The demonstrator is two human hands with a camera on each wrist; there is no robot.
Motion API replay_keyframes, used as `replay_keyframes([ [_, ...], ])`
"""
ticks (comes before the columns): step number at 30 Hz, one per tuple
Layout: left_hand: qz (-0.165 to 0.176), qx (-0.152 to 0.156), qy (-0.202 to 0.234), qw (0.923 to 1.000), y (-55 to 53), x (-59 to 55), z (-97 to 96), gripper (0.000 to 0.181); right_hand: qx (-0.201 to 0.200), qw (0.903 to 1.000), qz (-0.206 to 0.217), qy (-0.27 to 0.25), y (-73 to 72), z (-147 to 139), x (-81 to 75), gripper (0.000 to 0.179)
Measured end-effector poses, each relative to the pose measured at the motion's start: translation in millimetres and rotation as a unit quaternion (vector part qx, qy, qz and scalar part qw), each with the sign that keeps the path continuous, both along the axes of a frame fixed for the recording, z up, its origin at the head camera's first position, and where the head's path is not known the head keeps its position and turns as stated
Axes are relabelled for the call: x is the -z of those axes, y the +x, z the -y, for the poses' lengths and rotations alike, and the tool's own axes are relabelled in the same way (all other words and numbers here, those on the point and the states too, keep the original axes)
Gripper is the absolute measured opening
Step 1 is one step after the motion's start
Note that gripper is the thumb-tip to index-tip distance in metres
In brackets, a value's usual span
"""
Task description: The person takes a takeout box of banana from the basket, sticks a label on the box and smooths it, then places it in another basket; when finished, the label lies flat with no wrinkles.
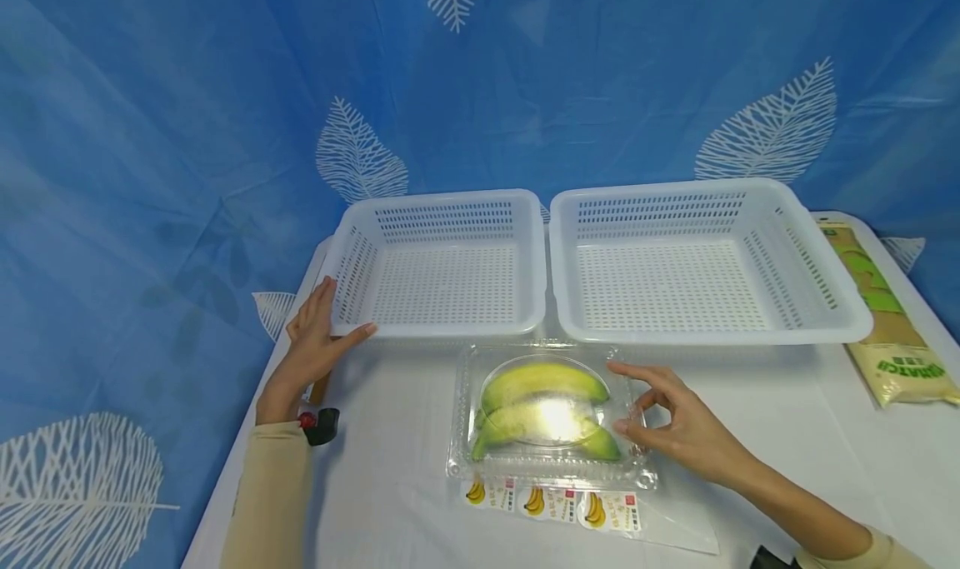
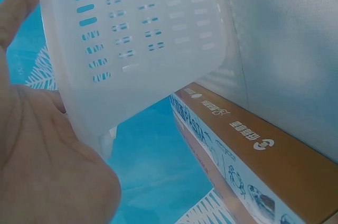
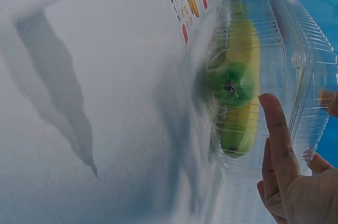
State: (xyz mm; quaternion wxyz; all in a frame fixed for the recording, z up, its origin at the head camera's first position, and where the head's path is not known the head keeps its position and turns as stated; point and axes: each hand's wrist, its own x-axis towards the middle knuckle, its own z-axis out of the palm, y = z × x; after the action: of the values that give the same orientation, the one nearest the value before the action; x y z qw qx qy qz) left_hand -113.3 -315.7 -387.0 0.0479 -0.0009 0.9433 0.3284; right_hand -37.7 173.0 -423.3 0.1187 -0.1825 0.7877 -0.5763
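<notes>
Left hand (image 1: pixel 311 346) rests spread, relaxed fingers at the white perforated plastic basket's (image 1: pixel 442 329) corner; right hand (image 1: pixel 678 423) curls beside the clear plastic clamshell box (image 1: pixel 551 471) of green-yellow bananas (image 1: pixel 543 380), just before the basket. Can't tell whether it grips; light pressure suits best.

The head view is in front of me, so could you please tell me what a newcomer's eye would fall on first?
Probably the yellow-green bananas in a clear plastic box, low in the middle, with the right hand at its right side. Beyond it, two white baskets stand side by side, the left basket with the left hand at its near left corner. A vivid blue backdrop with white leaves spreads behind.
</notes>
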Motion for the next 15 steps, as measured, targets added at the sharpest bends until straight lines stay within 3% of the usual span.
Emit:
replay_keyframes([
  [5, 0.006, 0.002, -0.003, 1.0000, 1.2, -2.3, -1.6, 0.105, 0.002, 1.0000, -0.004, 0.004, 1.8, 2.5, 0.1, 0.067],
  [15, -0.015, 0.005, -0.002, 0.9999, 2.8, -5.3, -5.1, 0.097, 0.025, 0.9992, 0.006, 0.030, 5.1, 4.1, 0.3, 0.068],
])
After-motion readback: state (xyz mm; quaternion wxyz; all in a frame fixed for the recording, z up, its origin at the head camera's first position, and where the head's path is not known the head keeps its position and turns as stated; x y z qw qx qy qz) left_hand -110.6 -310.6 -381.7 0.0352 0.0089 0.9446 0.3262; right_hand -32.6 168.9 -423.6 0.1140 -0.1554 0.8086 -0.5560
